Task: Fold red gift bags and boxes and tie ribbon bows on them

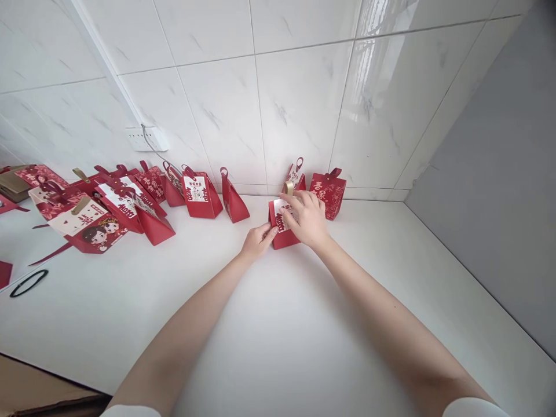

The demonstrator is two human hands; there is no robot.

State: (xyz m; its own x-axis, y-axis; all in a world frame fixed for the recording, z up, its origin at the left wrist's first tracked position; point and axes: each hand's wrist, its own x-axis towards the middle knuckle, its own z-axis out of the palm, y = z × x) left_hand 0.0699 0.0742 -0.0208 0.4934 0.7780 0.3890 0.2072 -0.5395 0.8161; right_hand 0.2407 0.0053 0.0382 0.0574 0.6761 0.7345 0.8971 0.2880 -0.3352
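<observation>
The red-and-white paper gift box point(282, 236) stands at 2 o'clock from the left hand point(257, 242), which pinches its left edge, and 9 o'clock from the overlying right hand point(307, 215), whose grip I cannot tell.

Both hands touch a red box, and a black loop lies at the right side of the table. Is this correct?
No: the head view shows the loop at the left side of the table. The left hand and right hand do touch a red box.

Marbled wall tiles point(217, 110), white tabletop point(269, 347), perhaps window glare point(382, 29)
</observation>
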